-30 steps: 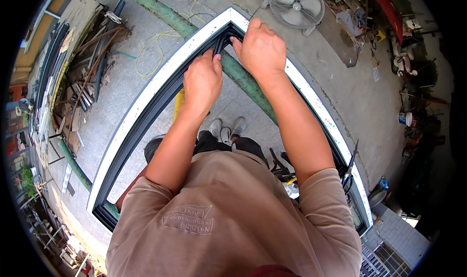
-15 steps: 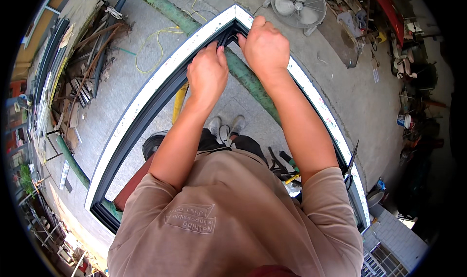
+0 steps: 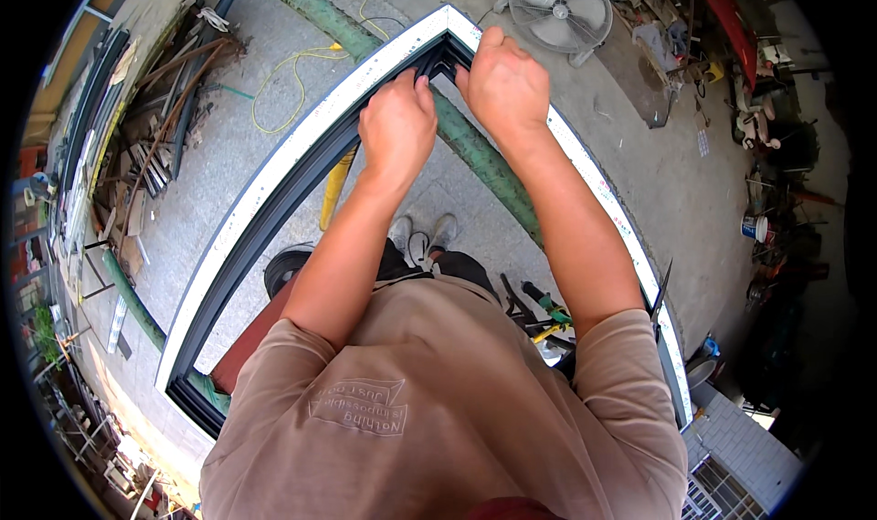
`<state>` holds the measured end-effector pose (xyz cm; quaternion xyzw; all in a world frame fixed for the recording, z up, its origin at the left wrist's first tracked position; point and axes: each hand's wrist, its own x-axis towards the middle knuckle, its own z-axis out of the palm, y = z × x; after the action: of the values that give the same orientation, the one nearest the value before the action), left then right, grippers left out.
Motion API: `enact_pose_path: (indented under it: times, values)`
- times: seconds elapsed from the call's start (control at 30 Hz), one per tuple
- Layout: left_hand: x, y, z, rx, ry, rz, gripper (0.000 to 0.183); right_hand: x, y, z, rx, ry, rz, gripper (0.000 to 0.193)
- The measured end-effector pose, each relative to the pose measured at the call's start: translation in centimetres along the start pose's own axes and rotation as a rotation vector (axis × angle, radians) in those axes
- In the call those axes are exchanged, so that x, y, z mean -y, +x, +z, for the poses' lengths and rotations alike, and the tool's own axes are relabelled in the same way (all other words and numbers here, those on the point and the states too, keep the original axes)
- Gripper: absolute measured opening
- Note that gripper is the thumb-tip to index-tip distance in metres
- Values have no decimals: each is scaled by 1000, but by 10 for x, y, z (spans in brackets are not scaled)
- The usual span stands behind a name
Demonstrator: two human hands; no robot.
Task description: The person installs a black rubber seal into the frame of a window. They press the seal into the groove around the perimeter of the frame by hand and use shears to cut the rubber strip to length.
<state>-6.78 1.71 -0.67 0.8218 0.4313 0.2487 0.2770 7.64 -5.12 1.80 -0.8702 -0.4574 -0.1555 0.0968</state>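
Note:
A large window frame [image 3: 239, 211] surrounds me, white film with small printed marks on its face and dark grooved profile [image 3: 274, 196] along its inner side. Both hands are at its far corner. My left hand [image 3: 398, 127] is closed, its fingers curled into the dark inner channel just left of the corner; whatever its fingertips pinch is hidden. To the right of the corner, my right hand [image 3: 508, 84] is wrapped over the white face, with the thumb on the inner side. A dark pointed tool [image 3: 660, 296] sticks up by the frame's right side, partly hidden.
Green pipes [image 3: 480, 150] pass beneath the frame, and a yellow pipe [image 3: 336, 189] slants below its left side. A floor fan [image 3: 560, 10] stands beyond the corner. A yellow cord [image 3: 300, 82] loops on the concrete. Scrap profiles and wood [image 3: 169, 109] are heaped at left.
Both hands have shifted very slightly to the right in the picture, along with the frame's corner. They stay at the same corner; the left fingers have moved a little within the channel.

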Motion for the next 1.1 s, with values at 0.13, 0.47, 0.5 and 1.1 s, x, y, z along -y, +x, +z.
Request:
enact_pose_path:
  times: [0.13, 0.47, 0.5, 1.1]
  values:
    - [2, -1, 1, -1, -4, 6, 35, 5, -1, -3, 20, -17, 33, 52]
    - [12, -5, 0, -1, -24, 77, 38, 8, -2, 0, 10, -15, 60, 58]
    - [11, -6, 0, 0, -27, 78, 38, 8, -1, -1, 7, -18, 70, 57]
    - [11, -4, 12, 24, -144, 92, 43, 11, 1, -2, 44, -31, 127, 57]
